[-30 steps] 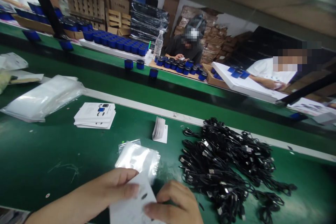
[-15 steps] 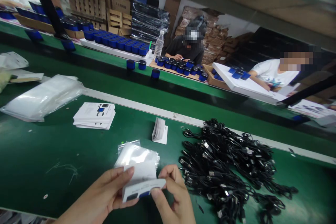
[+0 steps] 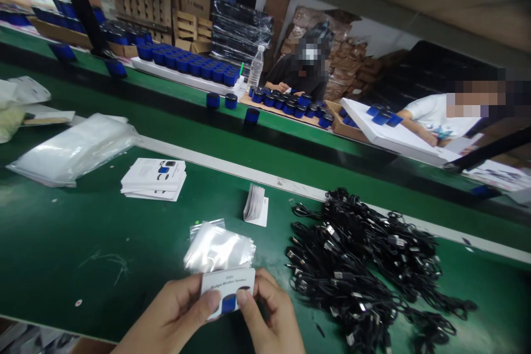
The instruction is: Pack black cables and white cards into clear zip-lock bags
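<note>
A small folded leaflet [image 3: 228, 282] with printed text and a blue speaker picture is held between both hands at the bottom centre. My left hand [image 3: 186, 304] pinches its left side, thumb on the printed face. On its right side my right hand [image 3: 267, 307] grips it the same way, fingers behind. Just beyond the leaflet lies a pile of clear plastic bags [image 3: 219, 248]. Farther off, a bundle of folded leaflets [image 3: 255, 204] stands on the green bench, and a stack of flat leaflets [image 3: 153, 180] lies to the left.
A heap of black USB cables [image 3: 360, 265] covers the right side. At left is a large plastic packet [image 3: 78, 146]. Behind a white strip [image 3: 215, 166], a green conveyor carries a few blue speakers [image 3: 251, 116]. Other people sit across it, beside trays of speakers.
The leaflet was partly open with its top flap raised; now it is folded flat, printed face toward me. My right hand has shifted onto its right edge. The view has shifted slightly.
</note>
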